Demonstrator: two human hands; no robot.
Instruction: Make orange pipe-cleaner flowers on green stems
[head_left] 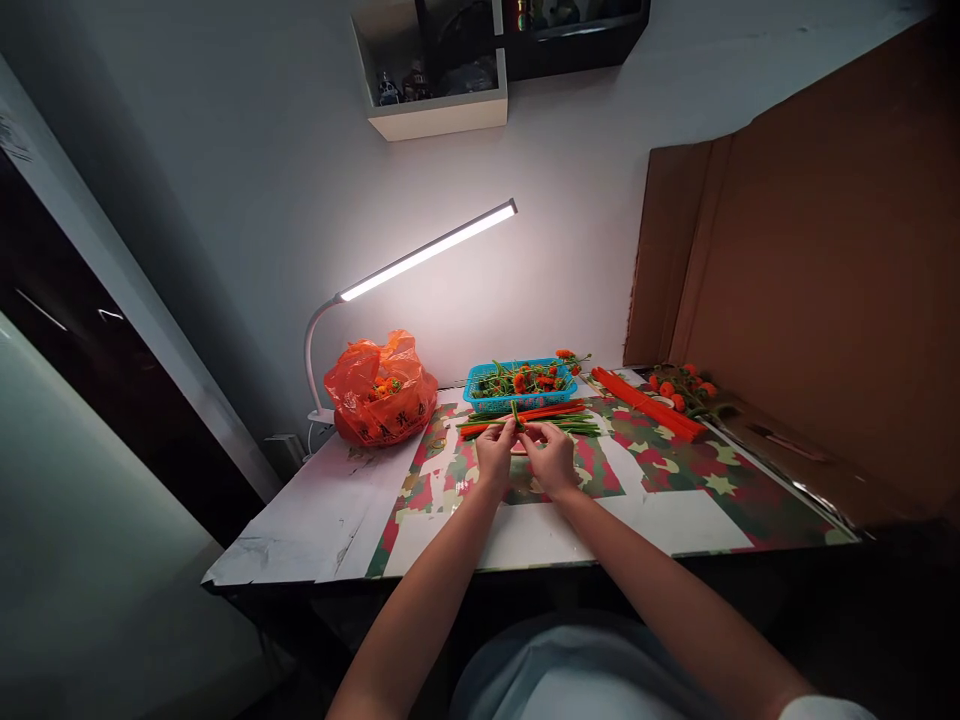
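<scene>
Head view: left hand (495, 452) and right hand (553, 458) meet over the table (315, 520), with the fingertips of both pinched on a green stem (515, 414). The blue basket (487, 403) behind holds finished orange flowers (541, 380). A pile of loose stems (559, 417) just beyond the hands appears still unworked.

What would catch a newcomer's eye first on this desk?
The lit lamp bar glows at back left, above an orange plastic bag. At the centre, the left hand and right hand pinch a green stem together, in front of a blue basket of orange flowers.
</scene>
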